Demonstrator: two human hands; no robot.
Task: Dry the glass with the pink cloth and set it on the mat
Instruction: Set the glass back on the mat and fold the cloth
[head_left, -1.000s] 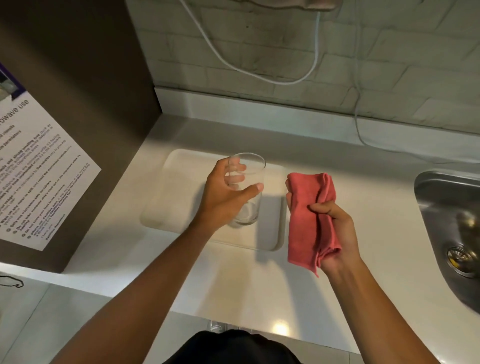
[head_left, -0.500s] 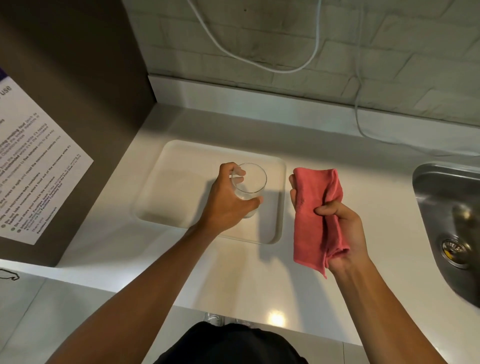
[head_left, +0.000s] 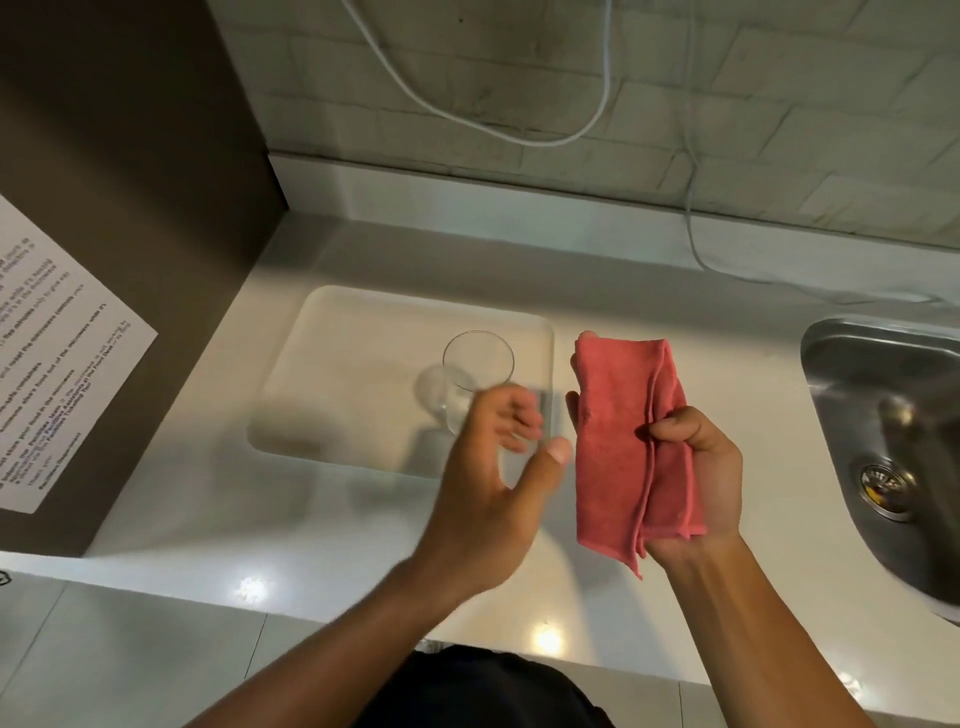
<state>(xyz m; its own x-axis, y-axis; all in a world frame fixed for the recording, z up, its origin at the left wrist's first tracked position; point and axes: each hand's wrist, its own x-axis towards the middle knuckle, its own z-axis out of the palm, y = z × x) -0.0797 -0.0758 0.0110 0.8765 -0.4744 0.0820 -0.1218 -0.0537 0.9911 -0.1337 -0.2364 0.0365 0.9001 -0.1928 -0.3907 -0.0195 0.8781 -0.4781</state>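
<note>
A clear drinking glass (head_left: 470, 371) stands upright on the right part of the pale mat (head_left: 358, 374), which lies on the white counter. My left hand (head_left: 498, 467) is just in front of the glass, blurred, fingers spread and holding nothing. My right hand (head_left: 696, 473) hovers to the right of the mat and grips the folded pink cloth (head_left: 628, 447), which hangs over the palm.
A steel sink (head_left: 883, 441) with its drain lies at the right edge. A dark brown cabinet side (head_left: 130, 182) with a printed notice (head_left: 57, 364) bounds the left. White cables (head_left: 691, 208) hang along the tiled back wall. The counter's front edge (head_left: 311, 603) runs below my hands.
My left hand has let go of the glass and drawn back toward me; the glass now stands alone on the mat. My right hand still holds the cloth.
</note>
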